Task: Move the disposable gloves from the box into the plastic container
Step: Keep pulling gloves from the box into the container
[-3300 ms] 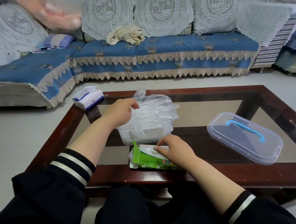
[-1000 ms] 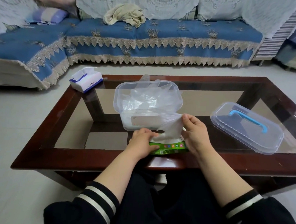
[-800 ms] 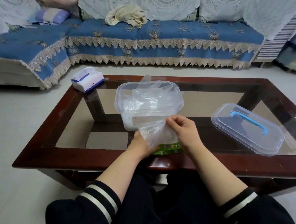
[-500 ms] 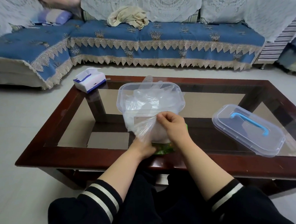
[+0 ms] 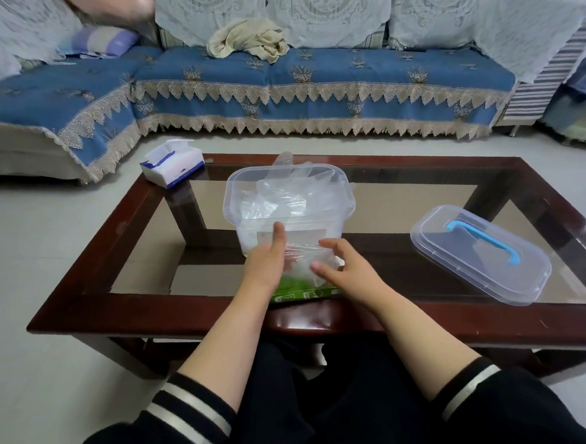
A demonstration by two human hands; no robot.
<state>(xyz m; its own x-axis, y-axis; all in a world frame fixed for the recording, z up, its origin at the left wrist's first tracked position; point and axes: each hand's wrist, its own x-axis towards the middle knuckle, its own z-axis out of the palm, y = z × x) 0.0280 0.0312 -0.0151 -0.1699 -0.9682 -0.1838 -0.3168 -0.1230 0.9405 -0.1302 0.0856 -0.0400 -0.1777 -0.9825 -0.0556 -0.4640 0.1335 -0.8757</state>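
Both hands sit just in front of the plastic container (image 5: 289, 204), which I take as my landmark. On my feed the left hand (image 5: 265, 263) lies against the container's near wall, fingers straight and pointing up, while the right hand (image 5: 341, 270) has its fingers loosely spread around a crumpled clear glove (image 5: 304, 263) between the two hands; I cannot tell whether either one really pinches it. Under that glove, nearer me than the container, the green box (image 5: 301, 292) rests on the desk (image 5: 144, 310). More disposable gloves (image 5: 286, 194) fill the container and stick out over its far rim. Right of the container lies its clear lid (image 5: 480, 253) with a blue handle.
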